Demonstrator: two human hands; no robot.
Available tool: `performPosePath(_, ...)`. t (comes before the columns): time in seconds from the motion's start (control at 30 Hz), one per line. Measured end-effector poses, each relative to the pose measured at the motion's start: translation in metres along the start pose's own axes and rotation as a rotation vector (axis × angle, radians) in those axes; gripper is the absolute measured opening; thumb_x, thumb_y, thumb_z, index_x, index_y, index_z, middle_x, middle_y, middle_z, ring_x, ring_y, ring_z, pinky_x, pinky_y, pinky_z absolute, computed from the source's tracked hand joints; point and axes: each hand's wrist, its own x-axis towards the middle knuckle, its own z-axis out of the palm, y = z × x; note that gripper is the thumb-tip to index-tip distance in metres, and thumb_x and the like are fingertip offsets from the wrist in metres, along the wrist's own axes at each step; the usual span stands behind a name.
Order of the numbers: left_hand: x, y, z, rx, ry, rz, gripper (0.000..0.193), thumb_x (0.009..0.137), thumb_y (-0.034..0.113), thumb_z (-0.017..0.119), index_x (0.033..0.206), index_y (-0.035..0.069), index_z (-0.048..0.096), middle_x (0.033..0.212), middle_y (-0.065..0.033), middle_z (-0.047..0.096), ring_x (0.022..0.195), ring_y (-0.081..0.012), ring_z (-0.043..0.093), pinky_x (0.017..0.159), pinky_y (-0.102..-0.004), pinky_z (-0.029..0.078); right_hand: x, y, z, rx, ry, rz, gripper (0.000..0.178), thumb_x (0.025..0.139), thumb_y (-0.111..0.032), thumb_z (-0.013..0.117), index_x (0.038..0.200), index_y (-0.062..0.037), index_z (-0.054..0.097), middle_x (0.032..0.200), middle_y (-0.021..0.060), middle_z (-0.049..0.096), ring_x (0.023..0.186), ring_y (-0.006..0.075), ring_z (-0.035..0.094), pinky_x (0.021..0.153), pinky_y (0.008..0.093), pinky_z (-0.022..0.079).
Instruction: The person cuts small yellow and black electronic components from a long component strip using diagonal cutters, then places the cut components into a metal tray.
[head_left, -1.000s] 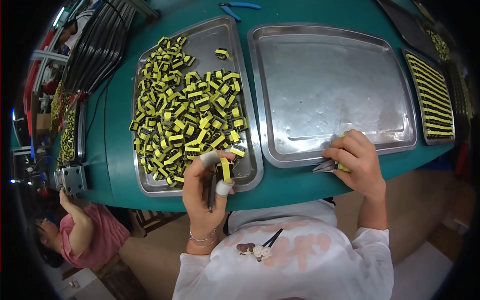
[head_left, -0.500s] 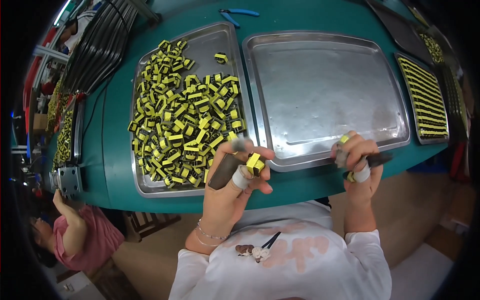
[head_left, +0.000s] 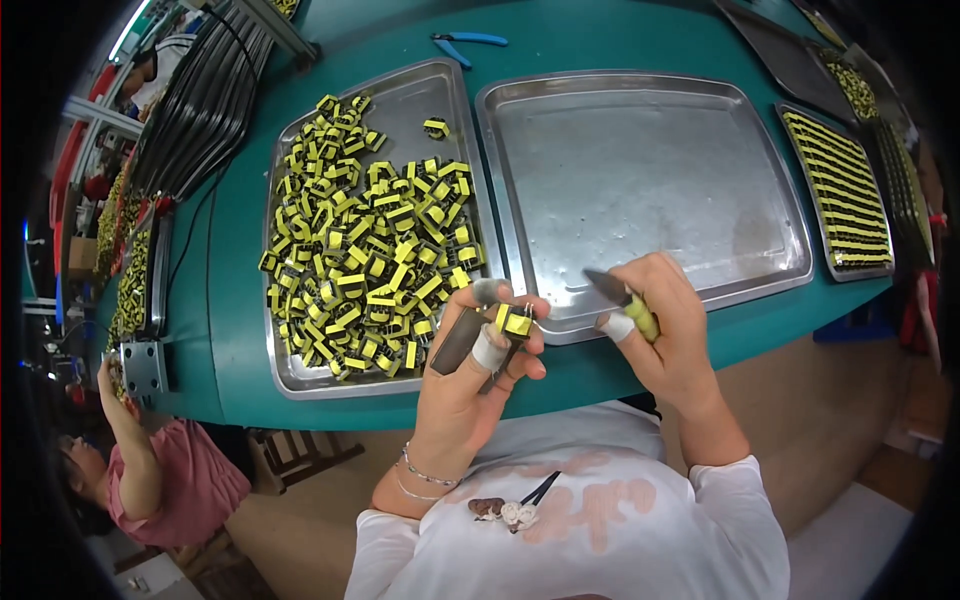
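My left hand (head_left: 478,372) is raised over the table's near edge and pinches one small yellow-and-black component (head_left: 516,322) between taped fingertips; a dark flat stick (head_left: 458,341) also lies in that hand. My right hand (head_left: 668,330) grips a small tool with a yellow handle and dark pointed jaws (head_left: 620,296), its tip aimed left toward the component, a short gap apart. Behind the left hand a metal tray (head_left: 292,372) holds a heap of several like components (head_left: 372,265). A bare metal tray (head_left: 640,185) lies behind the right hand.
A third tray (head_left: 838,190) at the right holds components in neat rows. Blue-handled pliers (head_left: 468,42) lie at the back of the green table (head_left: 230,300). Black racks and cables (head_left: 190,110) fill the left. Another person in a pink top (head_left: 160,480) works at lower left.
Both hands have lifted off the tray edges and come together in front of me. The left hand now holds the component upright near the right hand's tool tip.
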Motion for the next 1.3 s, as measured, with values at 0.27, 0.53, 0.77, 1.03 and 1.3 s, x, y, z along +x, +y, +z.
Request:
performPosePath(0.27, 0.002, 0.001, 0.009, 0.042, 0.001, -0.025, 0.044, 0.093, 0.018, 0.054, 0.131, -0.001, 0.042, 0.126, -0.0196, 0.052, 0.092, -0.0139, 0.058, 0.076, -0.0264, 0.055, -0.001, -0.009, -0.009, 0.025, -0.153, 0.060, 0.026, 0.066, -0.006, 0.070, 0.091, -0.0032, 0.064, 0.079, 0.0077, 0.057, 0.073, 0.0240, 0.052, 0.067, 0.0326, 0.041)
performPosePath(0.53, 0.000, 0.002, 0.015, 0.148, 0.033, -0.019, 0.042, 0.093, 0.018, 0.056, 0.128, -0.002, 0.044, 0.121, -0.0194, 0.055, 0.089, -0.0148, 0.060, 0.076, -0.0281, 0.056, 0.001, -0.009, -0.013, -0.013, -0.152, 0.022, 0.029, 0.064, -0.005, 0.067, 0.093, -0.0040, 0.064, 0.081, 0.0069, 0.056, 0.076, 0.0242, 0.051, 0.069, 0.0329, 0.041)
performPosePath(0.77, 0.001, -0.002, 0.026, 0.336, 0.126, 0.026, 0.046, 0.089, 0.022, 0.063, 0.121, -0.007, 0.049, 0.106, -0.0184, 0.062, 0.079, -0.0162, 0.061, 0.065, -0.0265, 0.057, 0.002, -0.008, -0.016, -0.020, -0.169, -0.040, 0.032, 0.060, -0.004, 0.067, 0.092, -0.0052, 0.065, 0.081, 0.0057, 0.056, 0.076, 0.0235, 0.052, 0.069, 0.0341, 0.042)
performPosePath(1.03, -0.001, -0.009, 0.021, 0.420, 0.124, 0.031, 0.043, 0.089, 0.023, 0.063, 0.116, -0.008, 0.053, 0.101, -0.0177, 0.064, 0.075, -0.0157, 0.061, 0.061, -0.0275, 0.058, 0.000, 0.003, -0.017, -0.154, -0.158, -0.194, 0.034, 0.053, -0.005, 0.068, 0.087, -0.0060, 0.065, 0.075, 0.0039, 0.053, 0.071, 0.0225, 0.050, 0.063, 0.0345, 0.041)
performPosePath(1.3, 0.002, -0.010, 0.021, 0.375, 0.108, 0.049, 0.038, 0.089, 0.023, 0.063, 0.114, -0.004, 0.053, 0.105, -0.0175, 0.062, 0.076, -0.0159, 0.062, 0.064, -0.0275, 0.058, -0.004, 0.004, -0.015, -0.026, -0.122, -0.097, 0.029, 0.058, -0.009, 0.072, 0.086, -0.0061, 0.065, 0.077, 0.0037, 0.058, 0.070, 0.0229, 0.052, 0.062, 0.0333, 0.042)
